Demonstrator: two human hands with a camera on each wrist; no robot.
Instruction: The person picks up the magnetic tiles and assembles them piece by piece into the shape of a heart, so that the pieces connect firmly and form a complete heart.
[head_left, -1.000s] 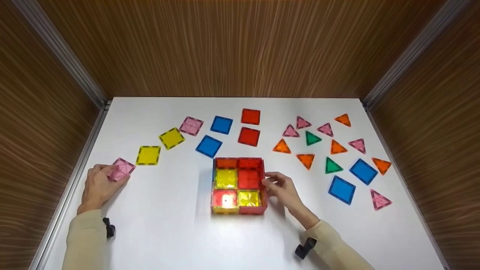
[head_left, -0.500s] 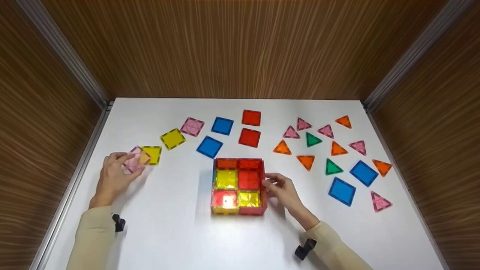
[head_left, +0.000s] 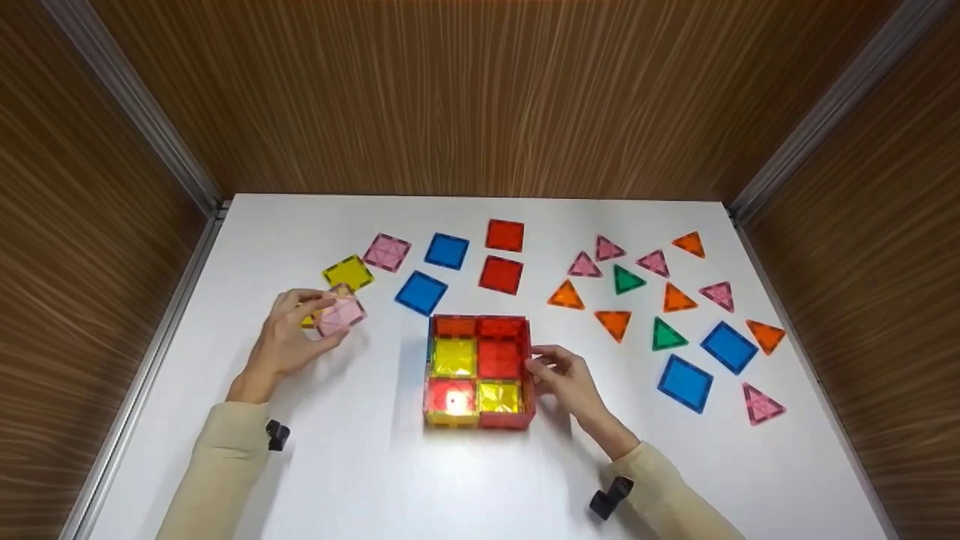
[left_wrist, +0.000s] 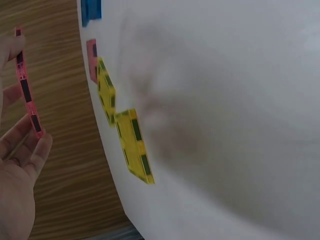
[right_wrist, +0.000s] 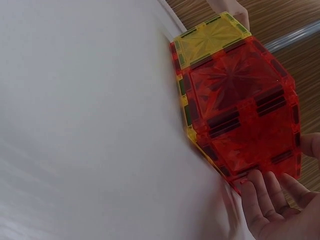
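My left hand (head_left: 279, 341) pinches a pink square magnetic tile (head_left: 343, 315) between thumb and fingers. In the left wrist view the pink tile (left_wrist: 26, 87) shows edge-on, raised off the table. Beneath it in the head view lies a yellow square tile (head_left: 307, 322), mostly covered by the hand. Another yellow tile (head_left: 349, 272) lies just behind. An open-topped box of red, yellow and blue magnetic tiles (head_left: 506, 421) stands at the middle front. My right hand (head_left: 568, 384) holds its right wall, fingers against the outer red face (right_wrist: 252, 135) and thumb at the rim.
Behind the box lie a pink square (head_left: 387, 252), blue squares (head_left: 421, 292) and red squares (head_left: 501, 274). To the right are several orange, pink and green triangles (head_left: 628, 280) with two blue squares (head_left: 685, 383). Wood-grain panels (head_left: 480, 97) wall the white table (head_left: 337, 480).
My left hand has lifted the pink tile from the table's left side and carried it rightward over the yellow tile. The right hand and the box have stayed put.
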